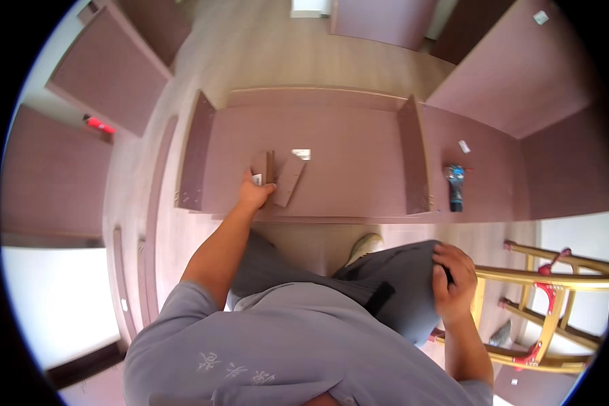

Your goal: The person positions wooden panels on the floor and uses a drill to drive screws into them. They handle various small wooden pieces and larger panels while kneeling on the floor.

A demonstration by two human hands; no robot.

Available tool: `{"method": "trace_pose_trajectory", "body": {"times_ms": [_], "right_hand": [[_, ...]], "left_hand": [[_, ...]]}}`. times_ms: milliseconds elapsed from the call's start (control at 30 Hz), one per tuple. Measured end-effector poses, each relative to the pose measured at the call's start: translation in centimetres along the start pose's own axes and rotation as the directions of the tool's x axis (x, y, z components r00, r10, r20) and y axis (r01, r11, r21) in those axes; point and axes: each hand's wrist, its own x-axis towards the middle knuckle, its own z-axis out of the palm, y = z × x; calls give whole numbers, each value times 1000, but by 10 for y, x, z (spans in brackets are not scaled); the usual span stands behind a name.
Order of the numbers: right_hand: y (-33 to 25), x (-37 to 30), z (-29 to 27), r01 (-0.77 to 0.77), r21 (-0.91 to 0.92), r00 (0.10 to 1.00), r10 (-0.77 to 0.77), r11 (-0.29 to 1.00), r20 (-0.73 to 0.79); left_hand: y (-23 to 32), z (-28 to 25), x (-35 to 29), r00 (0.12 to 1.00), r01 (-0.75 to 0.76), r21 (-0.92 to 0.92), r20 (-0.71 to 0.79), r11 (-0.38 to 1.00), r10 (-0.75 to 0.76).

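Short brown boards [270,168] are gripped between the thumb and fingers of the left hand [255,194], toward the front edge of the large panel [352,183] and left of its middle, with a loose strip [290,180] just beside. The right hand [457,287] is rested at the knee [416,274], fingers curled; whether anything is pinched there cannot be told. A drill [456,189] is seen beyond the panel's right-hand upright [414,159].

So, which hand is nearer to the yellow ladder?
The right. The right hand is at the knee, just to the left of the ladder; the left hand is much farther left, gripping short boards.
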Motion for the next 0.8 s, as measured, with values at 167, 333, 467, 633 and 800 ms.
{"method": "trace_pose_trajectory", "body": {"times_ms": [167,333,467,633,800], "right_hand": [[-12,-16,-11,35,-42,999,-34,998,26],[-13,-22,-10,56,-17,998,-55,998,13],[-11,-28,-15,25,-8,1000,-25,1000,-3],[-4,-27,-18,10,32,1000,-10,999,12],[0,-24,-21,-2,68,998,-2,998,59]], "left_hand": [[-4,-22,-18,994,81,173,53,982,-92],[-5,-16,-1,997,-17,210,76,978,1],[-16,-9,26,992,-127,176,25,976,125],[-14,-20,29,999,0,228,-46,974,11],[-16,-39,39,963,269,25,-9,963,-269]]}}
